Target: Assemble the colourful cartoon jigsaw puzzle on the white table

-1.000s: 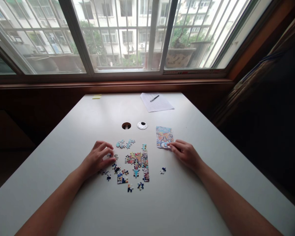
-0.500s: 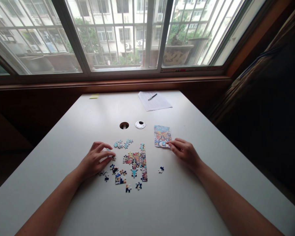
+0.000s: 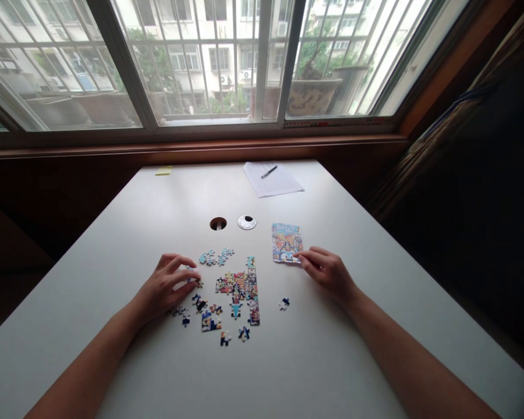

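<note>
A partly joined jigsaw [image 3: 244, 285] lies on the white table [image 3: 332, 361], its right edge forming a straight column. My left hand [image 3: 170, 282] is to its left, thumb and fingertips closed around a small puzzle piece [image 3: 199, 283]. Loose light-blue pieces [image 3: 217, 256] lie above the jigsaw, and darker pieces [image 3: 198, 302] lie at its lower left. A joined corner section [image 3: 210, 321] sits below those. One piece [image 3: 284, 304] is alone to the right. My right hand [image 3: 327, 270] touches the lower right of the picture card [image 3: 287, 241] with its fingertips pressed together.
Behind the jigsaw are a round hole [image 3: 218, 224] in the tabletop and a silver cover [image 3: 247, 222]. Paper sheets [image 3: 273, 181] with a pen [image 3: 269, 171] on them lie near the far edge. A yellow sticky note [image 3: 163, 170] is at the far left.
The view has shifted slightly. Both hands keep nearly the same places, and the jigsaw and card look unchanged.
</note>
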`<state>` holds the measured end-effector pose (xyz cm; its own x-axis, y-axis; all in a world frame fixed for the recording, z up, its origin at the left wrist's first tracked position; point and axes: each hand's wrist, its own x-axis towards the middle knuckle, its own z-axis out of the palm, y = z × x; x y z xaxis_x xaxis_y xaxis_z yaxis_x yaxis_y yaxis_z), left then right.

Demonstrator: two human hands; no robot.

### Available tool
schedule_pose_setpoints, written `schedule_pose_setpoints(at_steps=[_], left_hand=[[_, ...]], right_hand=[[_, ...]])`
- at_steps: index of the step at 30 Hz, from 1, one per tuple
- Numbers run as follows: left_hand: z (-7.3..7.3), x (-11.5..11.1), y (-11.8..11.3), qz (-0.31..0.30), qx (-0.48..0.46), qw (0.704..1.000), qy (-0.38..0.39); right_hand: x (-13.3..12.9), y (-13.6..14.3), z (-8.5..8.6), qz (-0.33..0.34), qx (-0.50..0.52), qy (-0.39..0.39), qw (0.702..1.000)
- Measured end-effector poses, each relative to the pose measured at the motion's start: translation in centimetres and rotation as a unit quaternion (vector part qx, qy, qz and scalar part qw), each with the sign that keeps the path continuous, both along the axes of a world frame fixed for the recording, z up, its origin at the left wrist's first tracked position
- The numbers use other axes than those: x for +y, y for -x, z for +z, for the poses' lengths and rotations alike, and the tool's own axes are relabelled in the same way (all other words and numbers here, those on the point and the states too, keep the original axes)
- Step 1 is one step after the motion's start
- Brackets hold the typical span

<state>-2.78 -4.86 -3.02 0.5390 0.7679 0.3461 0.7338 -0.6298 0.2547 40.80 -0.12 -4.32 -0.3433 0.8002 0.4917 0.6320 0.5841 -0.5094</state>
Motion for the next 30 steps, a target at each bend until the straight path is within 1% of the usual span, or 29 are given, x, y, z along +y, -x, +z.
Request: schedule_pose_setpoints(at_steps=[16, 25, 27, 30], left_hand=[[-0.5, 0.1, 0.2, 0.011, -0.003, 1.000, -0.001], [-1.8, 0.6, -0.2, 0.018, -0.004, 1.000, -0.014], [-1.8, 0.5, -0.3, 0.021, -0.003, 1.000, -0.018], [-1.2, 0.2, -0.6, 0.021, 0.000, 1.000, -0.015]], right_hand=[[-0.1, 0.1, 0.4, 0.001, -0.003, 0.007, 1.000], [0.0, 0.0, 0.2, 0.009, -0.002, 0.015, 1.000], [0.0, 0.0, 0.1, 0.010, -0.005, 0.018, 1.000], [0.0, -0.1, 0.1, 0.008, -0.009, 0.020, 1.000]])
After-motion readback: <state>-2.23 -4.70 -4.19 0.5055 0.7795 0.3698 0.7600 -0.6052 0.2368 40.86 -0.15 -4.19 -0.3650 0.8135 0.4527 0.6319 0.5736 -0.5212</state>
